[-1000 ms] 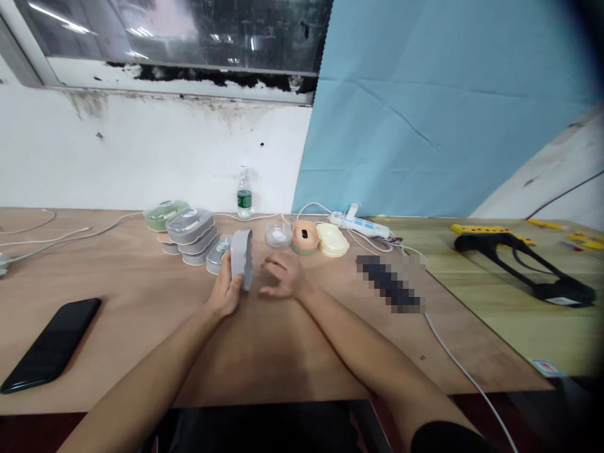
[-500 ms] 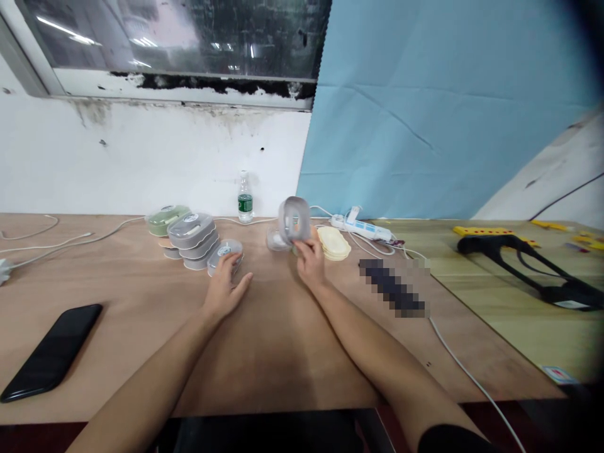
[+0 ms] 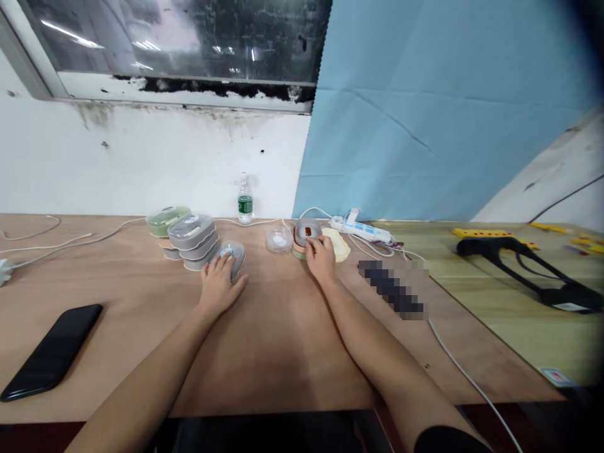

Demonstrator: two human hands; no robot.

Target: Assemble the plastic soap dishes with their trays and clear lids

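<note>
My left hand (image 3: 218,283) lies over a small grey oval lidded box (image 3: 236,257), fingers spread on its lid and thumb apart. My right hand (image 3: 321,259) pinches the near edge of a grey oval rim piece (image 3: 307,228) with an opening through its middle. That piece sits over a stack of similar orange and green pieces (image 3: 298,253), partly hidden by the hand. Just left of the stack is a clear, shallow round-cornered piece (image 3: 279,240). Pale yellow wavy-edged pieces (image 3: 340,245) are piled to its right.
Grey boxes (image 3: 191,236) and a green-lidded box (image 3: 165,219) form stacks at the left. A water bottle (image 3: 245,200) stands by the wall. Nearby lie a power strip (image 3: 363,230), cables, a blurred-out dark object (image 3: 391,289), a black phone (image 3: 53,349) and a black frame (image 3: 528,274).
My right hand has lowered the upright grey rim piece onto the orange and green stack, slightly rightward. My left hand has shifted a little left, fingers flatter over the small box.
</note>
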